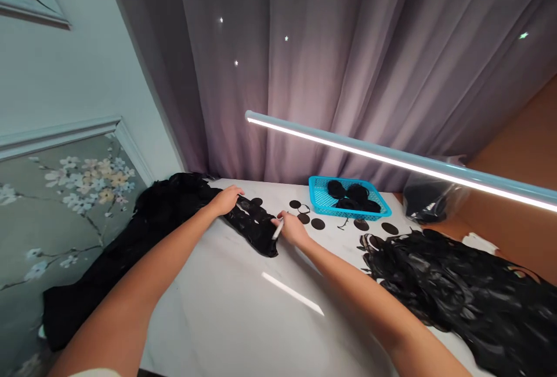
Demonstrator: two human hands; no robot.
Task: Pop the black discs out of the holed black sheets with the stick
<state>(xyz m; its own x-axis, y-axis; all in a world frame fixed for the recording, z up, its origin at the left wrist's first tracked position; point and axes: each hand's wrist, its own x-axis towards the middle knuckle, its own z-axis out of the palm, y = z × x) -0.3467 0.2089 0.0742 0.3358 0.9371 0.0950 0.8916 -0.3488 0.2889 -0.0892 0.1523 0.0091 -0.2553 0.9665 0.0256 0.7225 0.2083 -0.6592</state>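
Note:
A long piece of black fabric (252, 227) with several cut-out holes lies on the white table. My left hand (227, 199) rests on its upper left part, fingers bent over the cloth; what they hold, if anything, is hidden. At the fabric's right end, my right hand (292, 228) is closed on a slim white tool (278, 229), whose lower end touches the black cloth. Black round pieces (318, 224) lie on the table just beyond and to the right of my right hand.
A blue basket (319, 206) holding black bundles stands at the back. Black fabric piles lie at the left (117, 255) and right (470, 290). A lit lamp bar (369, 153) crosses above the table. A clear plastic bag (429, 197) sits at the back right.

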